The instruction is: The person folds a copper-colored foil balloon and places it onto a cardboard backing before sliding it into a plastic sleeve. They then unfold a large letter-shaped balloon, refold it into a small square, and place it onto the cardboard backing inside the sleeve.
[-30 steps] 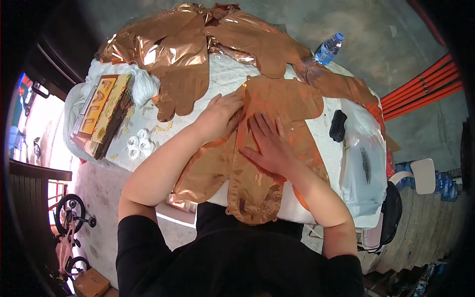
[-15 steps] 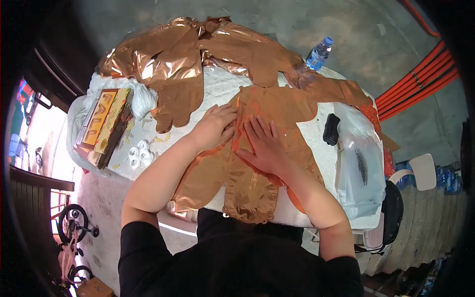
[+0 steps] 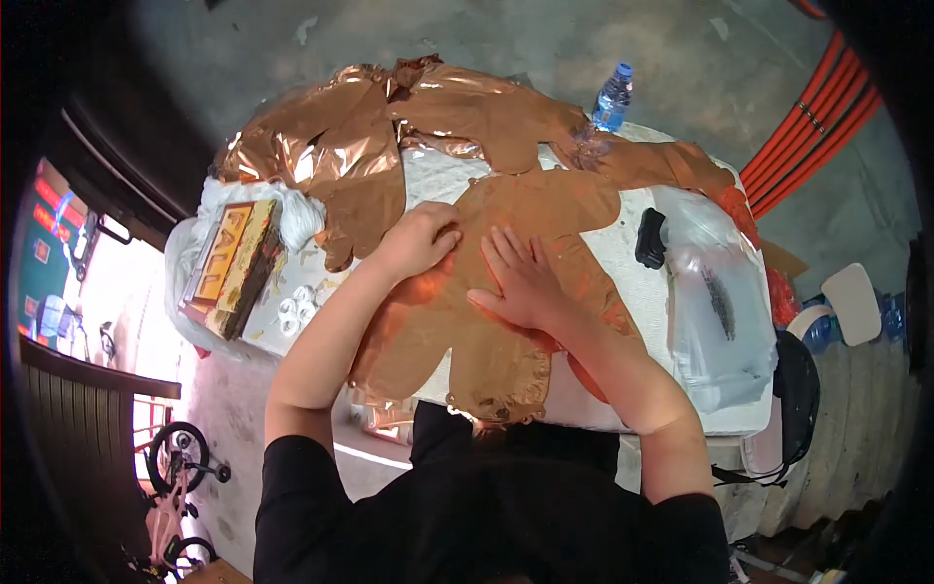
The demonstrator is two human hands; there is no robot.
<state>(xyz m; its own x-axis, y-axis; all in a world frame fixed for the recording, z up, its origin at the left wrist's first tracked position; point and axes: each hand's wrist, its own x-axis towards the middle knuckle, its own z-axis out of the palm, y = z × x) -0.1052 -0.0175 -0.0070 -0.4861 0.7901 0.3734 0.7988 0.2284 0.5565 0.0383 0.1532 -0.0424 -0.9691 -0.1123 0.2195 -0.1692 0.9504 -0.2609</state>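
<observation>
A flat, copper-coloured foil balloon (image 3: 506, 321) with rounded lobes is spread over the near middle of the table, its lower end reaching past the front edge. My left hand (image 3: 420, 238) is at its upper left edge, fingers curled in and closed on the foil; the fingertips are partly hidden. Flat on the middle of the balloon lies my right hand (image 3: 520, 282), open with spread fingers. Beyond both hands, more crumpled copper foil (image 3: 331, 136) stretches across the far side of the table.
On the left are a decorated box (image 3: 229, 263), a white bundle (image 3: 297, 214) and white rolls (image 3: 297, 310). A water bottle (image 3: 613, 99) stands at the far edge. A black object (image 3: 651, 238) and clear plastic bags (image 3: 720, 321) lie on the right of the white table (image 3: 623, 234).
My left hand's fingers have curled in from a flatter pose. The foil between my hands looks smoother. The whole view has shifted slightly; my right hand stays flat on the foil.
</observation>
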